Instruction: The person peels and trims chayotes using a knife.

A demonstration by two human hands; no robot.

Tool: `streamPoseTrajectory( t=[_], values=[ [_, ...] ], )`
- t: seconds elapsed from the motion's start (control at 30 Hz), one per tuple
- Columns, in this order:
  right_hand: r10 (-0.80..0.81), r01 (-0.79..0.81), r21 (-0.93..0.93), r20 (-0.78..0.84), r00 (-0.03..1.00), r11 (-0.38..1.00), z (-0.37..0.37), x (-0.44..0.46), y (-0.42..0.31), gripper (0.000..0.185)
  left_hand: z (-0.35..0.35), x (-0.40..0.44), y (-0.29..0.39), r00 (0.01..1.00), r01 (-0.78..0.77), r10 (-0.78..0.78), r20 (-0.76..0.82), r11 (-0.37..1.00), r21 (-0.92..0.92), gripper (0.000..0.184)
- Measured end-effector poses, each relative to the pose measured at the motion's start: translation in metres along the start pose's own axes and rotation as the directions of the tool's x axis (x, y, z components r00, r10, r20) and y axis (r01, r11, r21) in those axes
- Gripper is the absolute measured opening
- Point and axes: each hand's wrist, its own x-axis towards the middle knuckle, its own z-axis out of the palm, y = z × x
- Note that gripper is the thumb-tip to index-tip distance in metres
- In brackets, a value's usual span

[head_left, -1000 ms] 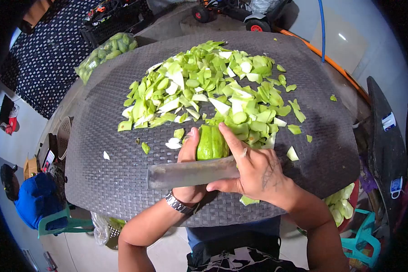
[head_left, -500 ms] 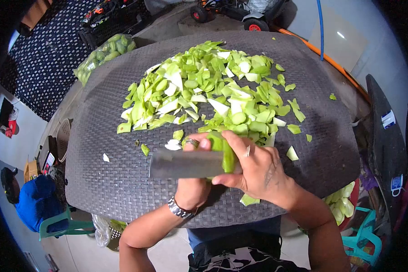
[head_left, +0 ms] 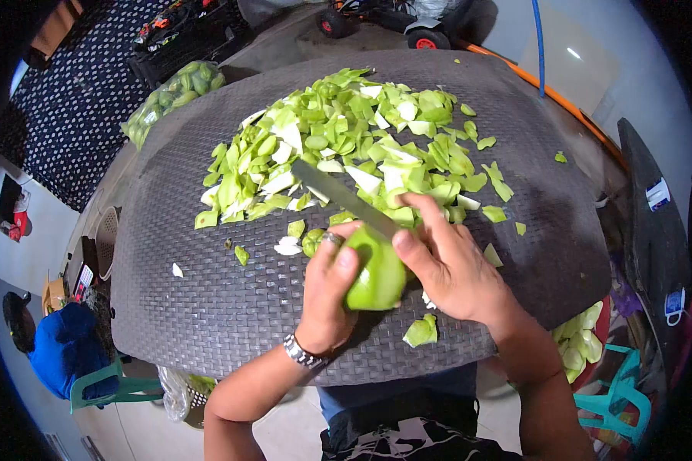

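Note:
A pale green vegetable (head_left: 377, 275), partly peeled, is held by my left hand (head_left: 328, 288), whose fingers wrap round its left side above the table's near half. My right hand (head_left: 457, 261) grips a knife (head_left: 342, 197) by its handle, which the fingers hide. The blade points up and to the left, just above the vegetable's far end. Beyond both hands lies a wide heap of green and whitish peelings (head_left: 315, 138). A loose green piece (head_left: 421, 330) rests near my right wrist.
The dark woven table (head_left: 207, 307) fills the middle. A bag of green vegetables (head_left: 173, 98) is at its back left edge. Pale pieces (head_left: 580, 342) sit in a red container at the lower right, beside a teal chair (head_left: 619, 392). A blue bundle (head_left: 73, 346) is at left.
The blade has swung from lying crosswise in front of the vegetable to slanting up and left beyond it. The vegetable has turned, showing a smooth peeled side. A small green piece now shows beside my left fingers.

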Motion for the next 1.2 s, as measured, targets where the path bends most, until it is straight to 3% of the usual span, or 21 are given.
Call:
streamPoseTrajectory(
  t=[0.03,0.1,0.2,0.27,0.3,0.33,0.47,0.53,0.63,0.77,0.87,1.1,1.2],
  values=[
    [0.047,-0.048,-0.021,-0.032,0.998,0.999,0.002,0.001,0.004,0.077,0.007,0.000,0.006,0.996,0.090,-0.091,0.003,0.973,-0.213,0.052],
    [0.027,-0.028,-0.027,-0.033,0.999,0.999,0.004,0.004,0.008,0.089,-0.004,0.006,0.015,0.968,0.249,-0.252,0.001,0.954,-0.165,0.061],
    [-0.004,0.004,-0.082,-0.006,1.000,0.997,0.006,0.002,0.004,0.097,-0.009,0.013,0.004,0.965,0.147,-0.195,-0.173,0.956,-0.253,0.059],
    [-0.135,0.140,-0.153,0.047,0.990,0.978,0.015,-0.003,0.002,0.101,-0.014,0.016,-0.005,0.949,0.059,-0.137,-0.283,0.962,-0.265,0.058],
    [-0.198,0.209,-0.184,0.077,0.977,0.960,0.021,-0.007,0.002,0.103,-0.004,0.012,0.014,0.966,0.157,-0.188,-0.175,0.972,-0.177,0.060],
    [-0.443,0.411,-0.322,-0.031,0.896,0.853,0.032,-0.005,0.010,0.110,-0.002,0.010,0.021,0.970,0.177,-0.206,-0.132,0.963,-0.206,0.062],
    [-0.590,0.537,-0.386,-0.026,0.807,0.751,0.035,-0.003,0.010,0.115,0.000,0.006,0.020,0.979,0.186,-0.202,-0.019,0.932,-0.312,0.056],
    [-0.665,0.587,-0.440,-0.034,0.746,0.680,0.036,0.001,0.010,0.116,0.001,0.006,0.016,0.982,0.160,-0.179,-0.059,0.959,-0.232,0.055],
    [-0.674,0.581,-0.459,-0.053,0.737,0.672,0.042,0.002,0.010,0.116,-0.007,0.009,0.003,0.979,0.142,-0.163,-0.121,0.976,-0.167,0.058],
    [-0.412,0.399,-0.386,0.054,0.910,0.832,0.041,-0.011,0.003,0.113,-0.022,0.011,-0.016,0.976,0.127,-0.147,-0.161,0.984,-0.128,0.063],
    [-0.503,0.447,-0.471,0.009,0.864,0.760,0.044,-0.009,0.007,0.111,-0.021,0.011,-0.014,0.975,0.112,-0.129,-0.181,0.989,-0.101,0.062],
    [-0.460,0.422,-0.499,0.052,0.887,0.757,0.041,-0.008,0.004,0.101,-0.010,0.010,-0.006,0.974,0.046,-0.067,-0.217,0.994,-0.099,0.057],
    [-0.441,0.419,-0.448,0.061,0.895,0.789,0.037,-0.008,0.001,0.099,-0.008,0.010,0.001,0.979,0.014,-0.011,-0.204,1.000,0.012,0.055]
  ],
)
